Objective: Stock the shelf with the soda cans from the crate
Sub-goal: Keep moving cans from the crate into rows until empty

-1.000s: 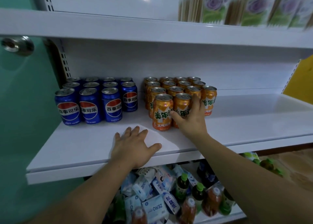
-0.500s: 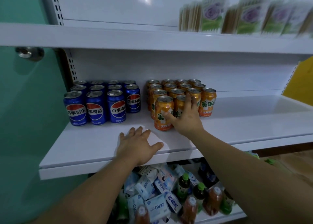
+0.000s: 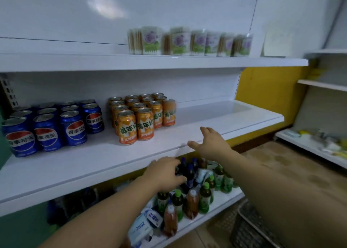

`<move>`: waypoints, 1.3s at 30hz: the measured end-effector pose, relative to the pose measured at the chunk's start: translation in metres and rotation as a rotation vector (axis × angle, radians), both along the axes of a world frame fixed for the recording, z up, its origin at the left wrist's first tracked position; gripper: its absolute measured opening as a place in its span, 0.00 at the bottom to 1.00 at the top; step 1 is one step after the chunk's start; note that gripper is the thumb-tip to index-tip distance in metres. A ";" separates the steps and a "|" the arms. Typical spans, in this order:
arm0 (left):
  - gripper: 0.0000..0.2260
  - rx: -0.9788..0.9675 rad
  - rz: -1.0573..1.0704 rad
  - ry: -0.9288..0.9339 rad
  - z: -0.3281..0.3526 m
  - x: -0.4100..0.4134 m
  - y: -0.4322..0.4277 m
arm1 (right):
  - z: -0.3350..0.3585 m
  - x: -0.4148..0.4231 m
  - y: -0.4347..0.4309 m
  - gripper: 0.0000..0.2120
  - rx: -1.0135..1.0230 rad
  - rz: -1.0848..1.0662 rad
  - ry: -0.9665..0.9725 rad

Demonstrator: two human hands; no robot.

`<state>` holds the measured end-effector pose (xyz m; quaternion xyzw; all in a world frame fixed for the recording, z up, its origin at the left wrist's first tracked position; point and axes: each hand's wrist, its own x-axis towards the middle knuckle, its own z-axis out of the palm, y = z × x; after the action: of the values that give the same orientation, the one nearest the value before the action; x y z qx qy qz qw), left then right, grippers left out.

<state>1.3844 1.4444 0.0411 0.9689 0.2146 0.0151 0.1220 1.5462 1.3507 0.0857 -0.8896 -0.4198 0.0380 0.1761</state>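
Left hand [image 3: 165, 172] and right hand [image 3: 210, 142] hover by the shelf [image 3: 84, 165], grips slack, empty. A careless sweep could topple the cans [image 3: 144, 124].

Dim, cool light is seen throughout, with soft glare reflected on the white metal back panel [image 3: 105, 7]. The flower-printed packets [image 3: 187, 41] and the rightmost orange soda can [image 3: 169, 112] are smeared by motion blur.

We face a white metal back panel [image 3: 187, 7] with a soft glare of light. A yellow wall [image 3: 270, 86] shows behind, a brown patterned floor [image 3: 291, 165] below, a separate white shelving unit [image 3: 319, 107] at right.
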 end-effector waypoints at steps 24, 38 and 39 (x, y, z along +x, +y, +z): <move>0.35 -0.253 -0.466 0.574 -0.321 0.183 -0.176 | -0.317 0.117 -0.257 0.35 -0.635 -0.340 0.407; 0.28 -0.459 -0.288 0.755 -0.516 0.251 -0.173 | -0.559 0.169 -0.229 0.37 -0.639 -0.345 0.622; 0.28 -0.488 -0.272 0.756 -0.528 0.255 -0.175 | -0.572 0.172 -0.227 0.37 -0.645 -0.346 0.627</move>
<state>1.6398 1.2694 -0.4867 0.8689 0.1124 -0.4059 0.2602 1.7177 1.1242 -0.4863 -0.9012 -0.1593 0.4029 0.0133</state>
